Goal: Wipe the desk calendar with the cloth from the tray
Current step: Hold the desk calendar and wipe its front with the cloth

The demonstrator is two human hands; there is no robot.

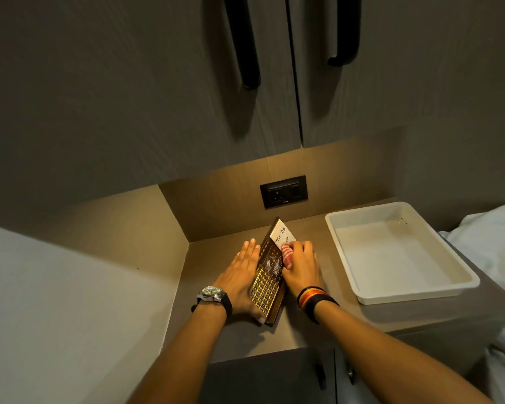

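- The desk calendar is standing on the brown counter, between 2 hands.
- The left hand, flat with fingers together, is bracing its left side.
- The right hand is pressing the bunched red-and-white cloth against its face.
- The white tray is sitting just right.

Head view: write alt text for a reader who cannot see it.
A right hand presses a red-and-white striped cloth against a brown desk calendar that the left hand steadies on a dark counter. An empty white tray sits to the right, below grey cabinet doors.
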